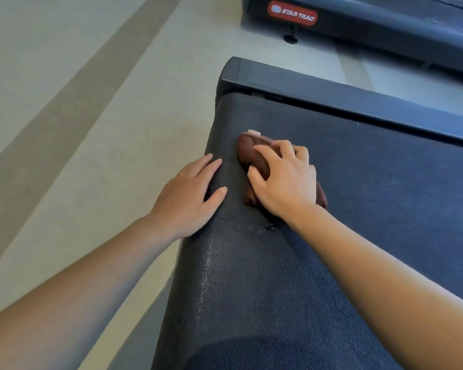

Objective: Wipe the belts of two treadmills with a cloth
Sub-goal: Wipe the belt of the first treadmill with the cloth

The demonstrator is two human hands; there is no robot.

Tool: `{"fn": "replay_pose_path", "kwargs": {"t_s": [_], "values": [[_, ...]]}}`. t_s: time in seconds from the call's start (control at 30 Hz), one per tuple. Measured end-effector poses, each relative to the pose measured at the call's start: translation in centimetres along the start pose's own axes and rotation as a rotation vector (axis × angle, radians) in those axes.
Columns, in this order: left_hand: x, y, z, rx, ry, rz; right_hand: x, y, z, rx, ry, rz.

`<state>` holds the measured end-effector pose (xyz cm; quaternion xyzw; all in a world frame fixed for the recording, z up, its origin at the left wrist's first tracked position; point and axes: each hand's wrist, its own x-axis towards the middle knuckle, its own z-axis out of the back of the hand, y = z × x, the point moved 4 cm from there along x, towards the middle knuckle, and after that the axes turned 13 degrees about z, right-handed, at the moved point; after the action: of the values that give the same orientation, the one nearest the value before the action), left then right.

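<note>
A dark treadmill belt [372,188] runs from the lower middle to the right of the head view. My right hand [284,180] presses a bunched brown cloth [249,152] onto the belt near its rear end; a small pale tag sticks out of the cloth's far side. My left hand [190,193] lies flat with fingers spread on the belt's left rear edge, beside the cloth and apart from it. A wet sheen marks the belt just below my hands. A second treadmill [385,20] stands at the top right.
The near treadmill's grey side rail [332,97] runs along the belt's far side. The second treadmill carries a red Star Trac badge [292,13] and a small black foot. Pale floor [78,116] with a darker stripe lies to the left.
</note>
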<state>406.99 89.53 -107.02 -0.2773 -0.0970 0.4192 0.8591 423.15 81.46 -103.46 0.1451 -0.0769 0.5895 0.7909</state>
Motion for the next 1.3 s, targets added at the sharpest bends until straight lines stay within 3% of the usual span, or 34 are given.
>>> {"fn": "replay_pose_path", "kwargs": {"t_s": [0.17, 0.33, 0.47, 0.63, 0.77, 0.97, 1.1, 1.3], "values": [[-0.8, 1.7, -1.3, -0.169, 0.078, 0.034, 6.8, -0.1, -1.8, 0.003, 0.02, -0.019], [-0.4, 2.1, -1.5, -0.141, 0.022, 0.006, 14.8, -0.8, -4.4, -0.005, 0.029, -0.091], [-0.4, 2.1, -1.3, -0.121, 0.02, 0.016, 15.7, -0.9, -4.9, -0.04, 0.044, -0.1], [-0.4, 1.9, -0.7, 0.017, 0.081, 0.078, 11.9, 0.0, -3.4, -0.036, 0.103, -0.107], [-1.3, 3.5, 0.3, -0.101, 0.199, 0.086, 5.2, 2.4, -1.9, -0.034, 0.091, -0.11], [-2.6, 5.8, 2.4, -0.118, 0.074, 0.116, -6.1, 8.5, 0.8, 0.028, 0.064, -0.102], [-3.8, 5.3, 2.7, -0.065, 0.091, 0.148, -12.1, 10.1, 2.3, 0.033, 0.053, -0.122], [-7.6, 6.8, 7.7, 0.162, 0.027, 0.278, -9.5, 8.8, 2.0, 0.086, 0.1, -0.146]]}}
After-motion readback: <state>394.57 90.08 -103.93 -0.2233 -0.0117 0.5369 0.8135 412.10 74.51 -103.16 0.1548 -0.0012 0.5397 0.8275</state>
